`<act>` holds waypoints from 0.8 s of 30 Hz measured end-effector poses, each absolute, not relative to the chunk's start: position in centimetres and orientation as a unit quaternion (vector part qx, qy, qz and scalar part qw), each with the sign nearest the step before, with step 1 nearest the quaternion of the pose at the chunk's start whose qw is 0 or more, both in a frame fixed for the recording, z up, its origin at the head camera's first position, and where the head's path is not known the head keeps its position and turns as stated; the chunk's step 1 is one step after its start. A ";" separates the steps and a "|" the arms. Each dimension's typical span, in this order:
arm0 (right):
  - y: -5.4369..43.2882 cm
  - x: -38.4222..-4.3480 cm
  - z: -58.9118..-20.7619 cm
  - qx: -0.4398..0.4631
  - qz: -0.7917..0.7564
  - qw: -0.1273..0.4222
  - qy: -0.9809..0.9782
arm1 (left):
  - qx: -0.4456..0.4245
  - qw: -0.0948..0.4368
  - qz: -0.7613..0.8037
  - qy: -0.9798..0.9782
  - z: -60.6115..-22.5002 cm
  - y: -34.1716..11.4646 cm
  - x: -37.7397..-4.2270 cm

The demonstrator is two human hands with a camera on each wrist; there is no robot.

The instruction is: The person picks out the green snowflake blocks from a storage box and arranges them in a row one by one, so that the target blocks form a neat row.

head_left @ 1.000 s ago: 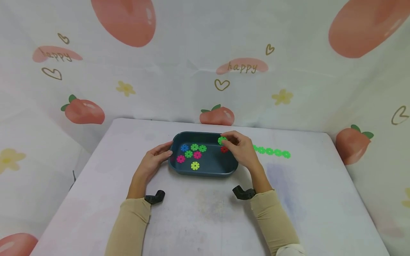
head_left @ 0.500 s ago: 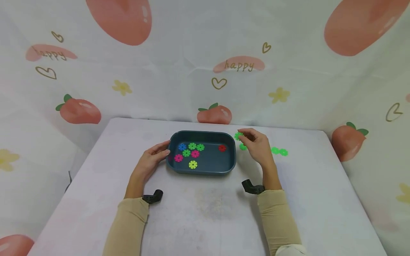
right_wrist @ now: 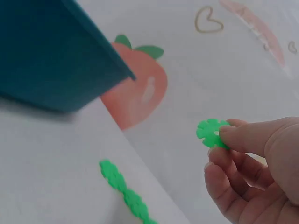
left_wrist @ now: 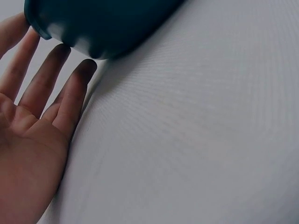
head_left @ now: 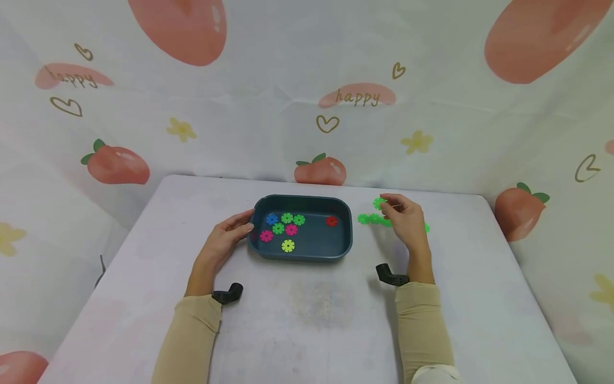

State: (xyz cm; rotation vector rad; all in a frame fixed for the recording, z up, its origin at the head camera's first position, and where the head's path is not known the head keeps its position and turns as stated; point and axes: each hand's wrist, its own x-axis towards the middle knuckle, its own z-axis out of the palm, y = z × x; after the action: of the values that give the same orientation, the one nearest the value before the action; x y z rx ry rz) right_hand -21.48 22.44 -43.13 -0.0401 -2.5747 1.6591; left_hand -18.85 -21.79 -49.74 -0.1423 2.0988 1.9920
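My right hand (head_left: 404, 216) pinches a green notched plastic disc (right_wrist: 211, 133) between thumb and fingers, held up above a row of matching green discs (head_left: 364, 219) on the table. Part of that row is hidden behind the hand. At the left end of the dark teal tray (head_left: 307, 260), my left hand (head_left: 225, 239) touches the wall and rim with its fingers fairly straight. Inside the tray lie a blue disc (head_left: 272, 219), a yellow disc (head_left: 288, 246), a red disc (head_left: 331, 221), two pink discs (head_left: 291, 230) and three green discs (head_left: 287, 218).
The white table (head_left: 316, 325) ends at the back against a hanging cloth (head_left: 268, 128) printed with fruit and hearts. A black wrist mount (head_left: 228, 294) sticks out from the left wrist, and another black mount (head_left: 390, 276) from the right.
From over the tray's right end, my right hand has carried the green disc rightward, past the tray to the row on the table. The left hand stays at the tray.
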 end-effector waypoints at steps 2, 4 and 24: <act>23.5 -21.8 -44.1 -0.019 0.535 0.042 -0.844 | -0.047 0.122 0.682 0.719 -49.7 -21.6 -18.9; 24.8 -22.3 -45.4 -0.026 0.527 0.043 -0.849 | -0.045 0.122 0.682 0.719 -49.7 -21.4 -19.0; 30.6 -21.4 -46.9 -0.173 0.445 0.074 -0.876 | -0.051 0.121 0.689 0.712 -49.6 -21.7 -18.9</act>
State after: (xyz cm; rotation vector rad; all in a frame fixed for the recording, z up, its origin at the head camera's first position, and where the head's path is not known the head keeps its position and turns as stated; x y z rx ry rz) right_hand -21.43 30.58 -46.86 -0.5181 -2.6281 1.3344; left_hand -18.93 -21.70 -49.61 -0.1493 2.0805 2.0133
